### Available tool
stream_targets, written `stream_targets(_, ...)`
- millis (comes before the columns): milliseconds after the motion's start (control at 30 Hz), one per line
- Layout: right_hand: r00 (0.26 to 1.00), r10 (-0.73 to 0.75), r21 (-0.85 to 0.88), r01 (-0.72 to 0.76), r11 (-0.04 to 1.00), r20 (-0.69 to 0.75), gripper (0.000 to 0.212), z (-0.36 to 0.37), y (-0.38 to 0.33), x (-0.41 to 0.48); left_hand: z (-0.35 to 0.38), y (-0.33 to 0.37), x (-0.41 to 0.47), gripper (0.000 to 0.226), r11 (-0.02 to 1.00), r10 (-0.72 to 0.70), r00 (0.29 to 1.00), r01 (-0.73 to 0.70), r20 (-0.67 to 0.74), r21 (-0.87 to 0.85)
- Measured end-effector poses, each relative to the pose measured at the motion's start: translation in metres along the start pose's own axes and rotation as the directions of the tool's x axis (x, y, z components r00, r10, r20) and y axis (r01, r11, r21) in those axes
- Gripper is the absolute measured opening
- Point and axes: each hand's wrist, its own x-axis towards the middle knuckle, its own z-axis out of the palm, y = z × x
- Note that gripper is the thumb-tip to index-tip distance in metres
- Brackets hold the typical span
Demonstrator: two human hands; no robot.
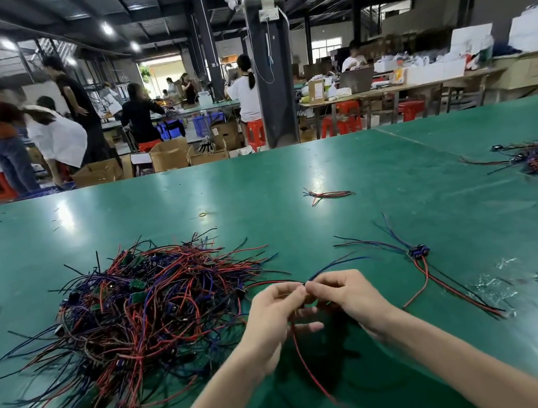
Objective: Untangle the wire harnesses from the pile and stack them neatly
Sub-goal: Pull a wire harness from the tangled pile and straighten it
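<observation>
Head view: the fingers of my left hand [275, 310] and right hand [346, 296] pinch one wire harness [305, 364], just right of the pile [139, 325]. Risk: a lead appears to run back into the pile, so a hard pull could drag neighbours along. Open tabletop [292, 180] lies ahead. Separated harnesses [418, 252] lie near, to the right.

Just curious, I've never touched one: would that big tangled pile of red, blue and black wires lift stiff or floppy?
Probably floppy: the thin red and blue harness pinched by the left hand and right hand droops in a loose curve. Likely light, given thin strands. Pulling one would probably drag others, since wires in the tangled pile loop through each other.
</observation>
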Motion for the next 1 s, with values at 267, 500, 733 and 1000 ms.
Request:
stream_targets(267, 0.994, 0.102, 0.184, -0.093, 0.978, -0.039, 0.011, 0.003, 0.003, 0.002, -0.005, -0.017, -0.002, 0.010, 0.996, 0.085, 0.996, -0.086, -0.031, -0.039)
stream_targets(500, 0.977, 0.188, 0.399, -0.133, 0.907, -0.103, 0.011, -0.009, 0.000, 0.009, -0.001, -0.022, -0.003, 0.017, 0.998, 0.066, 0.997, -0.067, -0.042, -0.016)
stream_targets(733, 0.944, 0.201, 0.438, -0.069, 0.896, -0.262, 0.008, -0.039, -0.007, 0.021, -0.002, -0.023, 0.001, 0.019, 0.997, 0.072, 0.997, -0.072, -0.039, 0.004)
stream_targets(1000, 0.921, 0.292, 0.552, -0.107, 0.827, -0.258, 0.016, -0.048, -0.004, 0.023, -0.001, -0.029, 0.003, 0.019, 0.993, 0.092, 0.996, -0.090, -0.023, 0.075)
